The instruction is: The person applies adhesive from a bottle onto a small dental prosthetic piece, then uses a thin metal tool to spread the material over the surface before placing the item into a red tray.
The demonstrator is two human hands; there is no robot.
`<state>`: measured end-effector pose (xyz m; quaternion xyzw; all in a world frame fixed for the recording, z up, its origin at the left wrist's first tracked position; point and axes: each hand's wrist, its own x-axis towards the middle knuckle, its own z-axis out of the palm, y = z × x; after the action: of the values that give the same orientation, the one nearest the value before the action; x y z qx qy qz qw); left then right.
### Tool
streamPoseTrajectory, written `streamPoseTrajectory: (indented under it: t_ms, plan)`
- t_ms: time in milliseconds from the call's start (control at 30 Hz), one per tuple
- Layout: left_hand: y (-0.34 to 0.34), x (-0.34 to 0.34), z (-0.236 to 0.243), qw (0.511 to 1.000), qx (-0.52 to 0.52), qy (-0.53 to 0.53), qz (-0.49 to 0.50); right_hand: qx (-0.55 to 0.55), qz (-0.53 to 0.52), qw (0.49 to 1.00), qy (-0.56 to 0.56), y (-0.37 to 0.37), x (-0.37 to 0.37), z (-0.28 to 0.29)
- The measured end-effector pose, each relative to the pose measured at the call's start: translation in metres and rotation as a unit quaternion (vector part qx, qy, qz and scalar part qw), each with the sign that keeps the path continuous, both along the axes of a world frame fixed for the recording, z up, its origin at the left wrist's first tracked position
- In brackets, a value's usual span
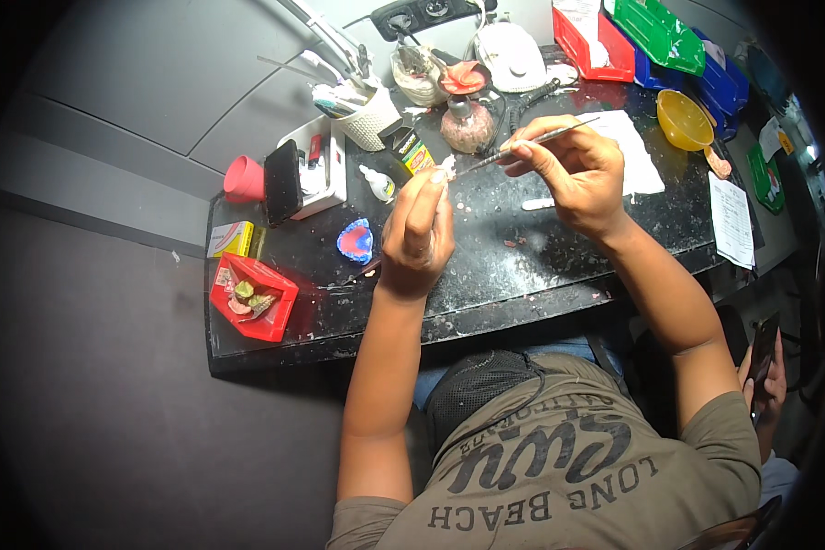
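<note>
My left hand [416, 236] is raised over the front of the black workbench [486, 266], its fingertips pinched on a small pale pinkish piece [448, 166] whose exact kind I cannot make out. In my right hand [579, 174], a thin metal carving tool [478, 166] is gripped like a pen. Its tip reaches left to the small piece, touching it or very close. To the left of my left hand lies a blue and red horseshoe-shaped dental piece [356, 240]. A small white dropper bottle [378, 183] stands behind that hand.
A red bin [286, 310] with scraps sits at the front left, near a pink cup [244, 180]. Behind are a white tool basket [373, 124] and a glass burner-like jar [468, 128]. White paper [628, 151] and a yellow bowl [685, 121] lie right. Another person's hand [772, 380] holds a phone.
</note>
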<state>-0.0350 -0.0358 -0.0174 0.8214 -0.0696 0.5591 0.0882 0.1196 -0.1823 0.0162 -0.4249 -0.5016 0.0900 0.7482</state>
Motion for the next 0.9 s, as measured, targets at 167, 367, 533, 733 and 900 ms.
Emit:
streamPoseTrajectory:
  t_ms: [167, 367, 533, 733, 900]
  plan:
    - [-0.001, 0.0, 0.0, 1.0, 0.004, 0.001, 0.002, -0.003, -0.016, 1.0, 0.004, 0.0, -0.001, 0.002]
    - [0.002, 0.0, -0.002, 1.0, -0.013, 0.009, 0.018, -0.014, -0.012, 1.0, 0.023, 0.004, 0.003, 0.001]
    - [0.003, 0.0, -0.002, 0.999, -0.03, 0.009, 0.029, -0.22, -0.082, 0.97, -0.057, 0.011, 0.016, -0.015]
    - [0.004, -0.002, -0.003, 0.999, -0.04, 0.008, 0.031, -0.253, -0.084, 0.958, -0.103, 0.015, 0.017, -0.02]
    - [0.004, -0.002, -0.003, 0.998, -0.044, 0.009, 0.034, -0.26, -0.089, 0.952, -0.134, 0.014, 0.016, -0.02]
